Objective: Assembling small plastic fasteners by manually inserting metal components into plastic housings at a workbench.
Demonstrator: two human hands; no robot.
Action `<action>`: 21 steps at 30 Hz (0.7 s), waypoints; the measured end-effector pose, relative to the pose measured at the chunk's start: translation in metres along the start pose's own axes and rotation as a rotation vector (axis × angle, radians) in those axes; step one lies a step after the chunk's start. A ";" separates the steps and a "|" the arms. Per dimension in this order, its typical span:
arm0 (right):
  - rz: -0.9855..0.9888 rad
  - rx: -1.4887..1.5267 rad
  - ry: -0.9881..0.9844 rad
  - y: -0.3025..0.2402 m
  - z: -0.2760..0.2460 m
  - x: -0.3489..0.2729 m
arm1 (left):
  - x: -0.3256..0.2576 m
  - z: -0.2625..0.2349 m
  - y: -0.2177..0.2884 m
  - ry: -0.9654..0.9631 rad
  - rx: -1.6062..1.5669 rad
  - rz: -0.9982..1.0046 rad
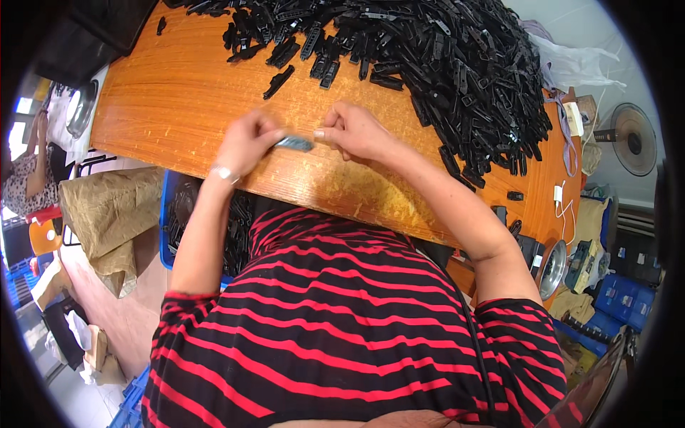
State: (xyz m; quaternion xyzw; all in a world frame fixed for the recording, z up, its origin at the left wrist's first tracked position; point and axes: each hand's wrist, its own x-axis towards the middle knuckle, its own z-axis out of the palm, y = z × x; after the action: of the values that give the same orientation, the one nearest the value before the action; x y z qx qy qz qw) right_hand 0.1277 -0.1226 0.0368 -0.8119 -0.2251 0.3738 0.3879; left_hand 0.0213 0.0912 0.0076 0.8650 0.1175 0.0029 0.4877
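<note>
My left hand (246,141) pinches one end of a small dark plastic part (295,143), smeared by motion, just above the wooden table. Close by on the right, my right hand (354,131) has thumb and forefinger drawn together and the other fingers curled. Anything between those fingertips is too small to make out. A gap separates them from the part's free end. Beyond both hands, a big heap of black plastic parts (464,71) covers the far right of the table. One loose black part (278,82) lies apart from the heap, nearest my left hand.
The wooden table (164,100) curves around my front. Below its edge at left stands a blue crate (170,214) of dark pieces, beside brown wrapping material (107,214). A fan (631,139), a white cable (567,210) and blue bins (624,299) are at right. Another person (32,178) is at far left.
</note>
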 end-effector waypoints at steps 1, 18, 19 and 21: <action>0.004 0.003 0.009 0.003 -0.003 -0.001 | -0.015 -0.020 0.001 -0.021 0.062 -0.066; -0.545 -0.967 0.466 0.001 -0.014 0.041 | 0.034 -0.009 0.012 0.417 0.375 0.105; -0.543 -0.969 0.468 -0.003 -0.004 0.034 | 0.042 -0.002 0.014 0.421 0.395 0.110; -0.527 -0.941 0.342 -0.009 0.015 0.023 | 0.053 0.005 0.014 0.395 0.459 0.088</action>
State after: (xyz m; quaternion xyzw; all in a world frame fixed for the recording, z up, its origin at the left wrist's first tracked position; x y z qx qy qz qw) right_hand 0.1290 -0.0955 0.0277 -0.8625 -0.4967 -0.0132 0.0954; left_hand 0.0759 0.0909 0.0117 0.9396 0.1701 0.1655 0.2466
